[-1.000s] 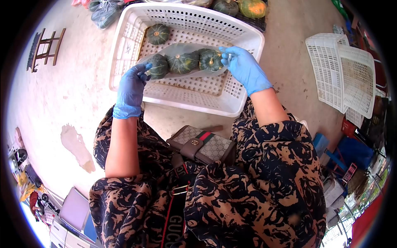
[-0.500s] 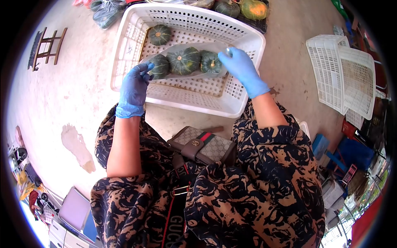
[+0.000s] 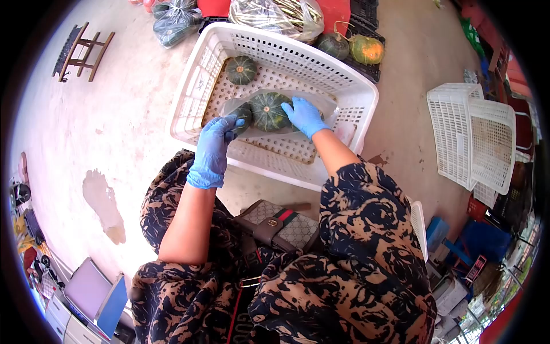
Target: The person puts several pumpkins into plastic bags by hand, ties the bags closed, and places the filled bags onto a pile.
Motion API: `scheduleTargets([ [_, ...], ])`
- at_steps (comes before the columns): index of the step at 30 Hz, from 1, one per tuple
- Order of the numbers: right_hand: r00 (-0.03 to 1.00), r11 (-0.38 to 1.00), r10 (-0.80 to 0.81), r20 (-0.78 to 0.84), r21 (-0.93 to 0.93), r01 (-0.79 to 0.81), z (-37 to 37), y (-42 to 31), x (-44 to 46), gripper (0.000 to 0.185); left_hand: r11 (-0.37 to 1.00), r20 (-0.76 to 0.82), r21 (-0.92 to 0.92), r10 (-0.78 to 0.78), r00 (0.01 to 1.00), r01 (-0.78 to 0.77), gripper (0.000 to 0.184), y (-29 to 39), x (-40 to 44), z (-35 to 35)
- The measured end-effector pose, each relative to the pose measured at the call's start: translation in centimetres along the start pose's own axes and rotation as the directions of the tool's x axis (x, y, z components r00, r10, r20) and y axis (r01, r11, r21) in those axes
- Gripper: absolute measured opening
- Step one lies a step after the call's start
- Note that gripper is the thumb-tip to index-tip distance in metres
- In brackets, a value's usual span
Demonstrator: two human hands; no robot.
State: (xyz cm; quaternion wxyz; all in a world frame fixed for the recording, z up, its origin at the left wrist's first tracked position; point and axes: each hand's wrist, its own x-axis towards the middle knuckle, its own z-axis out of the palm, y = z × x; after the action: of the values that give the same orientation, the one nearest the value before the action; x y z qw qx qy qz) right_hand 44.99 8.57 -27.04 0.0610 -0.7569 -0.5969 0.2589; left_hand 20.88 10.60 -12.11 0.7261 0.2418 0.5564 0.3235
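Note:
A clear plastic bag (image 3: 266, 133) with green squashes in it hangs over a white basket (image 3: 258, 159). My left hand (image 3: 213, 143), in a blue glove, pinches the bag's left end beside a partly covered squash (image 3: 243, 114). In the middle of the bag shows a larger green squash (image 3: 269, 112). My right hand (image 3: 306, 116), also gloved in blue, lies over the right part of the bag, fingers apart against the larger squash. Whatever lies beneath that palm is hidden. A loose green squash (image 3: 241, 70) sits at the basket's back left.
Behind the basket are a bag of long stems (image 3: 278, 16), a green squash (image 3: 333, 46) and an orange-green one (image 3: 366, 50). White baskets (image 3: 458, 129) stand at right, a folding stool (image 3: 86, 53) at back left. A brown handbag (image 3: 278, 223) rests at my lap.
The view has shifted, so the basket appears lower and farther right. My right hand has moved from the bag's right end leftward onto the squashes, covering the rightmost one. My left hand keeps its hold.

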Motion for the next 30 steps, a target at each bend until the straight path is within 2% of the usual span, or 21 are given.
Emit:
scheduleTargets([
  [3, 0.928, 0.987, 0.158, 0.339, -0.027, -0.159, 1.4, 0.5, 3.6, 0.063, 1.0, 0.02, -0.001, -0.018, 1.0, 0.018, 0.019, 0.5, -0.7, 0.4],
  [7, 0.904, 0.946, 0.092, 0.417, 0.246, -0.21, 1.8, 0.0, 6.6, 0.075, 0.998, -0.019, 0.026, -0.052, 0.998, 0.052, 0.022, 0.9, -1.2, 1.1],
  [8, 0.852, 0.914, 0.141, 0.504, 0.264, -0.307, 1.3, 0.1, 6.9, 0.078, 0.998, -0.008, 0.034, -0.06, 0.998, 0.06, 0.022, 1.0, -1.2, 1.2],
  [11, 0.825, 0.782, 0.095, 0.557, 0.471, -0.409, 0.1, -1.2, 6.6, 0.076, 0.996, 0.027, 0.026, -0.089, 0.996, 0.089, 0.022, 1.0, -1.1, 1.6],
  [14, 0.706, 0.67, 0.04, 0.707, 0.505, -0.543, 3.4, 1.4, 8.4, 0.069, 0.99, 0.034, 0.051, -0.13, 0.991, 0.128, 0.023, 1.1, -1.2, 2.3],
  [17, 0.726, 0.633, 0.097, 0.68, 0.521, -0.573, 2.8, 0.4, 6.6, 0.064, 0.989, 0.059, 0.006, -0.15, 0.987, 0.15, 0.023, 0.7, -1.4, 3.0],
  [18, 0.741, 0.578, 0.036, 0.67, 0.591, -0.563, 0.8, -1.0, 5.1, 0.062, 0.988, 0.072, -0.018, -0.15, 0.986, 0.152, 0.023, 0.6, -1.5, 3.1],
  [20, 0.817, 0.77, 0.001, 0.576, 0.521, -0.369, 2.3, -0.4, 4.8, 0.061, 0.984, 0.076, 0.001, -0.18, 0.981, 0.181, 0.023, 0.1, -1.5, 2.8],
  [22, 0.87, 0.898, -0.045, 0.491, 0.402, -0.18, -0.2, -1.9, 2.8, 0.063, 0.981, 0.08, 0.012, -0.194, 0.978, 0.193, 0.023, -0.4, -1.3, 2.7],
  [23, 0.844, 0.942, 0.099, 0.528, 0.224, -0.25, -0.9, -3.1, 2.0, 0.068, 0.98, 0.082, 0.0, -0.198, 0.977, 0.198, 0.024, -0.7, -1.3, 2.6],
  [25, 0.905, 0.955, 0.025, 0.425, 0.257, -0.147, 1.2, -3.1, 0.1, 0.075, 0.978, 0.089, -0.02, -0.203, 0.975, 0.205, 0.024, -1.3, -1.1, 2.1],
  [28, 0.986, 0.989, 0.095, 0.135, -0.123, -0.078, 1.0, -5.7, -4.3, 0.082, 0.981, 0.091, -0.023, -0.19, 0.978, 0.193, 0.023, -1.6, -1.1, 1.5],
  [30, 1.0, 0.976, 0.001, 0.03, -0.216, 0.005, 2.2, -6.7, -4.9, 0.088, 0.978, 0.124, -0.053, -0.192, 0.973, 0.2, 0.022, -1.5, -0.6, 1.0],
])
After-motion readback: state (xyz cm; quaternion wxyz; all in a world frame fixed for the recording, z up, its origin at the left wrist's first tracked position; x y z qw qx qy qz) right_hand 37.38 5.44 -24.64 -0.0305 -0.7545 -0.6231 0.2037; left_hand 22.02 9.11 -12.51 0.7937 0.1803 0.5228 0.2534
